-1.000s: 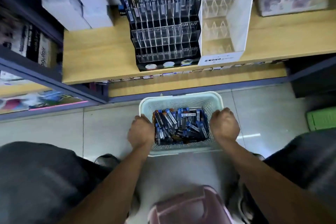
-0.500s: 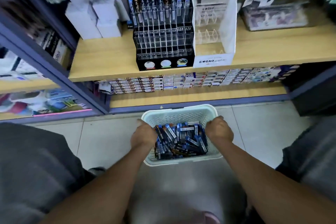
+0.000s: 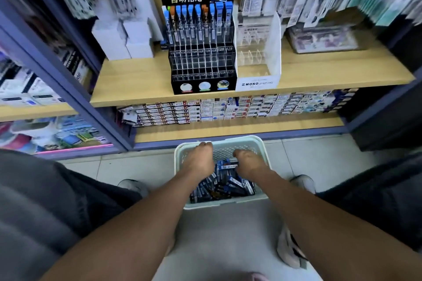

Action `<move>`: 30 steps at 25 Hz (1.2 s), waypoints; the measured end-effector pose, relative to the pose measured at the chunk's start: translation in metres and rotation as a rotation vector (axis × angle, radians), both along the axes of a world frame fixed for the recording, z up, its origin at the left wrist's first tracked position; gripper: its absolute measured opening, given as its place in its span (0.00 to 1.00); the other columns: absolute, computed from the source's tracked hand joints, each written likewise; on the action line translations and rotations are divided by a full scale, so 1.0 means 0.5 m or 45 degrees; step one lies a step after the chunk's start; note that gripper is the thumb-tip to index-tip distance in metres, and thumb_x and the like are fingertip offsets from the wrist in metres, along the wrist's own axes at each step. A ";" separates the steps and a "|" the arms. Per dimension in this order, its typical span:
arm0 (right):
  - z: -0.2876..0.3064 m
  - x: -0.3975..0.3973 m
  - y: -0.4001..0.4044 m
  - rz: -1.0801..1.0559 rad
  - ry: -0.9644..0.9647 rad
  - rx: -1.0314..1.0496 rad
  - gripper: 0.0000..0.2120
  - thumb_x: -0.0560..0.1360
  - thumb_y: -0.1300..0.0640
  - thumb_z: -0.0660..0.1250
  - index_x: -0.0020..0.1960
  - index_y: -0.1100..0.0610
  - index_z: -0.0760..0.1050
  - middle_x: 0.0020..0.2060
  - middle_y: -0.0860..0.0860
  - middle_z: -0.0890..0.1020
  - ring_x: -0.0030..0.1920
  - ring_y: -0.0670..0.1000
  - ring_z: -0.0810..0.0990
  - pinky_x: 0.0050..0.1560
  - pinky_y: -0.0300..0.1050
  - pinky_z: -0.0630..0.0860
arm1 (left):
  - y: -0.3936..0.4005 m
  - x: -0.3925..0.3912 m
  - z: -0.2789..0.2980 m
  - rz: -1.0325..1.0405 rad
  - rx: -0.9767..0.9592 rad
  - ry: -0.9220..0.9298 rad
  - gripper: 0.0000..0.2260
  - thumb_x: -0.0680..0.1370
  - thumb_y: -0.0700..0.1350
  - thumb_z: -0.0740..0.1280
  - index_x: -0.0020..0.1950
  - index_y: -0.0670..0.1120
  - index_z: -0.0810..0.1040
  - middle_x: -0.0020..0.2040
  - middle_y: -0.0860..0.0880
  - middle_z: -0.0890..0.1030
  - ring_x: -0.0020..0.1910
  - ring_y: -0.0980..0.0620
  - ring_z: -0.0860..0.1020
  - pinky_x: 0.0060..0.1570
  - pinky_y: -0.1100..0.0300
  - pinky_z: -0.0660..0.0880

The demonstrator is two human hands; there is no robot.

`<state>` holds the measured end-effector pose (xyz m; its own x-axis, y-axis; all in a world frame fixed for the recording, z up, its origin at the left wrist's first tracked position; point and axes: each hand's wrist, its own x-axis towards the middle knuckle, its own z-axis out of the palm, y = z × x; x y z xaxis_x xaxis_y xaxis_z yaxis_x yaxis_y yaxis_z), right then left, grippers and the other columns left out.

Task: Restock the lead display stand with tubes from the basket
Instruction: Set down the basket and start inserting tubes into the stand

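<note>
A pale mint basket point(image 3: 255, 143) stands on the floor between my feet, holding several dark blue lead tubes point(image 3: 228, 186). My left hand point(image 3: 201, 159) stretches over the basket's left half, with its fingertips at the far rim. Over the tubes at the right, my right hand point(image 3: 247, 163) has its fingers curled down into the pile; they are hidden, so a grip cannot be told. The black Pilot lead display stand point(image 3: 203, 61) sits on the wooden shelf point(image 3: 137, 84) above. Its top row carries tubes with blue and orange caps, and its lower rows look empty.
A white MONO stand point(image 3: 258, 59) touches the black stand's right side. White boxes point(image 3: 123, 36) sit to its left and a clear case point(image 3: 324, 39) to the right. Small boxes point(image 3: 228, 109) fill the lower shelf. Purple shelf posts point(image 3: 75, 89) stand at the left.
Both hands have left the basket's side rims and moved inward over the tubes. My view has tilted up, showing more of the shelves.
</note>
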<state>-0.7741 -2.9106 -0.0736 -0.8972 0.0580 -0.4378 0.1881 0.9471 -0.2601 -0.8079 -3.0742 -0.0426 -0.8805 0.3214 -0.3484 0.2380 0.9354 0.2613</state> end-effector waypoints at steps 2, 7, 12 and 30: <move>-0.036 -0.004 -0.011 0.010 -0.062 -0.040 0.20 0.74 0.68 0.67 0.65 0.58 0.72 0.56 0.57 0.80 0.51 0.55 0.79 0.47 0.43 0.74 | 0.014 -0.005 -0.037 0.058 -0.030 -0.135 0.12 0.78 0.36 0.67 0.62 0.41 0.75 0.55 0.44 0.79 0.49 0.47 0.79 0.48 0.56 0.78; -0.128 -0.019 -0.025 0.033 -0.160 -0.118 0.28 0.74 0.61 0.70 0.71 0.61 0.64 0.67 0.58 0.70 0.68 0.60 0.71 0.64 0.50 0.72 | 0.015 -0.012 -0.168 0.335 0.030 -0.422 0.10 0.74 0.37 0.69 0.55 0.38 0.80 0.53 0.40 0.82 0.51 0.42 0.82 0.49 0.52 0.80; -0.207 -0.034 -0.050 -0.059 -0.233 -0.055 0.39 0.76 0.54 0.72 0.76 0.65 0.54 0.71 0.60 0.63 0.70 0.60 0.66 0.65 0.51 0.72 | 0.009 -0.041 -0.337 0.679 0.107 -0.485 0.32 0.65 0.54 0.71 0.62 0.35 0.76 0.53 0.40 0.82 0.52 0.42 0.82 0.49 0.53 0.81; -0.238 -0.068 -0.081 -0.675 -0.332 -0.622 0.29 0.71 0.55 0.75 0.68 0.56 0.68 0.59 0.56 0.79 0.57 0.57 0.79 0.53 0.50 0.79 | 0.021 -0.048 -0.281 0.976 0.485 -0.597 0.25 0.71 0.32 0.65 0.67 0.43 0.67 0.65 0.40 0.69 0.59 0.39 0.76 0.50 0.54 0.77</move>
